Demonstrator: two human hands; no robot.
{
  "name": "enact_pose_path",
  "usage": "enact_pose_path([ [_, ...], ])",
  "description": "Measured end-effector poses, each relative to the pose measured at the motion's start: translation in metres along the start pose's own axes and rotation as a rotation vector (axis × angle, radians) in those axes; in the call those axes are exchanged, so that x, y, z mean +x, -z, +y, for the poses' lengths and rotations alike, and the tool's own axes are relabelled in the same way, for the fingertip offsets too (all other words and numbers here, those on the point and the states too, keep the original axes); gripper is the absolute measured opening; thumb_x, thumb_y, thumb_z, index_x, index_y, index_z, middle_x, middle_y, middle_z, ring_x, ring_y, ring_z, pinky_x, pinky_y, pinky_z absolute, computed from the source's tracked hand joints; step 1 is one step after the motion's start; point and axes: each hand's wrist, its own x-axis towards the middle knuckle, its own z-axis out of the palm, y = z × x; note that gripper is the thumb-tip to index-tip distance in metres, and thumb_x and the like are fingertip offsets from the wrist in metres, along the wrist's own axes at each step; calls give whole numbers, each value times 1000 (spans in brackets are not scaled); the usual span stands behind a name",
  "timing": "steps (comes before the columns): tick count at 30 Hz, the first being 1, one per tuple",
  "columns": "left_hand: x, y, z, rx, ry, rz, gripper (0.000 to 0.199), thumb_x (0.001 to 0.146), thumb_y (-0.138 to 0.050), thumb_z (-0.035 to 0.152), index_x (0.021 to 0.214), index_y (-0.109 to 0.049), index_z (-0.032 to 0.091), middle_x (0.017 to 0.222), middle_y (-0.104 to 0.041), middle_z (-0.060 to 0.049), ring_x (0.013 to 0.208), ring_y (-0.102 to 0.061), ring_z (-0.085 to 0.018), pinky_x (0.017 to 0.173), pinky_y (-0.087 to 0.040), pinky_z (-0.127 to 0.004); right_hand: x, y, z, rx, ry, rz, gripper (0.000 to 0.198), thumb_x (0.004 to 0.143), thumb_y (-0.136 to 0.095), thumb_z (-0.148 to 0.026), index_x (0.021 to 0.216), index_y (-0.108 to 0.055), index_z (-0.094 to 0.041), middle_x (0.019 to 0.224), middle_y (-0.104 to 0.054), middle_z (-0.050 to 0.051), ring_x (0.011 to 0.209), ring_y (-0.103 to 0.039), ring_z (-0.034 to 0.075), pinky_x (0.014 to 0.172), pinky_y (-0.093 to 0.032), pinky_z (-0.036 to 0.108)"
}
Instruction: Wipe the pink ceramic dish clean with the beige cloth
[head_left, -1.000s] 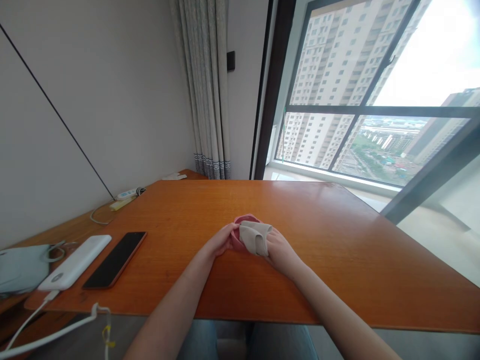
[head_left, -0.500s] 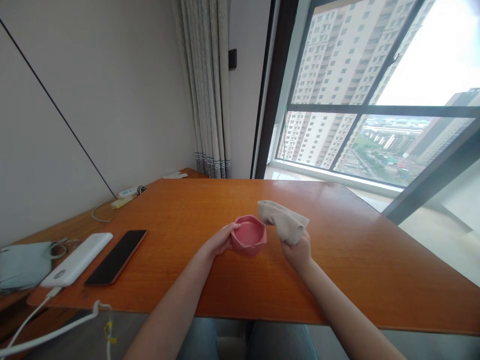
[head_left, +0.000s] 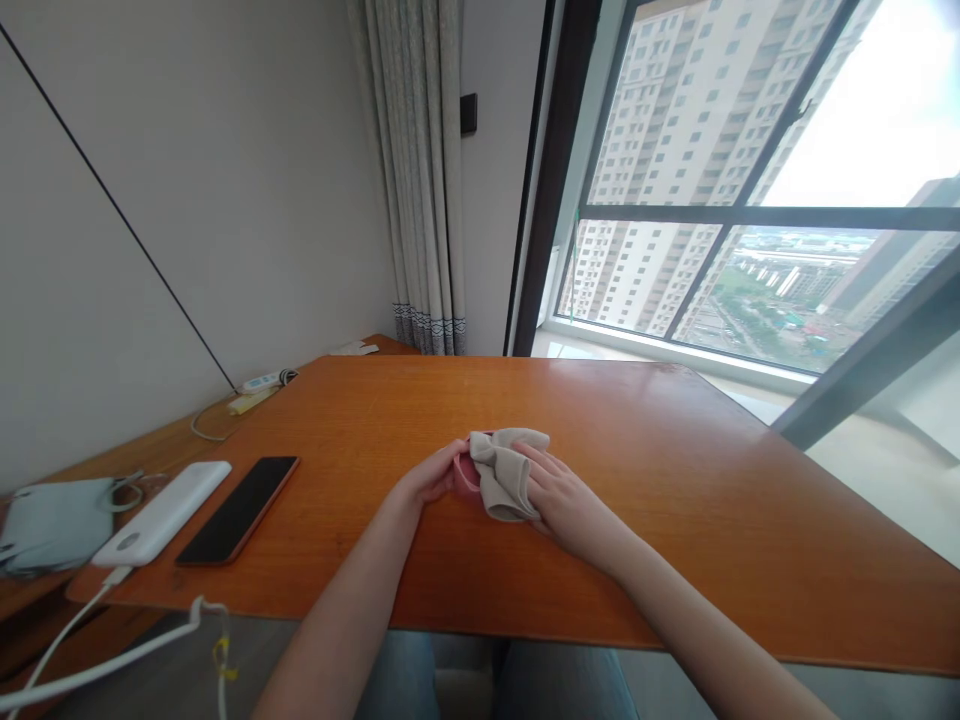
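Note:
A small pink bowl (head_left: 466, 478) with an angular rim is gripped on its left side by my left hand (head_left: 435, 474). Over the bowl's opening and right side lies a beige cloth (head_left: 504, 474), bunched and folded. My right hand (head_left: 559, 495) holds this cloth against the bowl, its fingers closed over the fabric. Most of the bowl is hidden under the cloth, and the fingertips of my right hand are partly covered too.
On the wooden table (head_left: 360, 400) to the left lie a black phone (head_left: 238, 510) and a white power bank (head_left: 163, 512) with a cable. A grey-blue pouch (head_left: 56, 525) rests at the far left, and a power strip (head_left: 262, 382) near the wall.
My right hand has moved left and brought the cloth onto the bowl, covering most of it. The bowl stays in my left hand, shifted slightly left.

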Motion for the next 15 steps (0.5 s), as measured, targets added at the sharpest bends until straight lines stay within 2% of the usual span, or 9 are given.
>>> enact_pose_path([
  [4, -7, -10, 6, -13, 7, -46, 39, 82, -57, 41, 107, -64, 12, 103, -68, -11, 94, -63, -21, 80, -48, -28, 4, 0, -8, 18, 28, 18, 25, 89, -46, -14, 108, -60, -20, 107, -64, 8, 108, -50, 22, 100, -34, 41],
  [7, -11, -20, 7, 18, 38, -117, 55, 83, -49, 57, 116, -60, 15, 118, -62, -14, 104, -59, -26, 80, -49, -33, 5, -12, -7, 1, -45, 20, 21, 88, -45, -12, 98, -61, -20, 93, -65, 6, 94, -52, 20, 94, -32, 38],
  [9, -11, -28, 3, -6, 4, -123, 57, 81, -51, 58, 122, -55, 19, 122, -59, -13, 107, -58, -26, 81, -49, -35, 7, -20, -3, -41, -107, 37, 20, 87, -46, -11, 96, -61, -19, 88, -64, 6, 89, -51, 20, 91, -30, 38],
  [15, 0, -48, -18, -124, -211, 82, 59, 78, -61, 49, 130, -42, 29, 120, -58, -9, 97, -60, -20, 78, -51, -34, 19, -39, 4, -147, -263, 123, 16, 87, -46, -13, 90, -61, -17, 87, -63, 8, 89, -49, 22, 88, -30, 38],
])
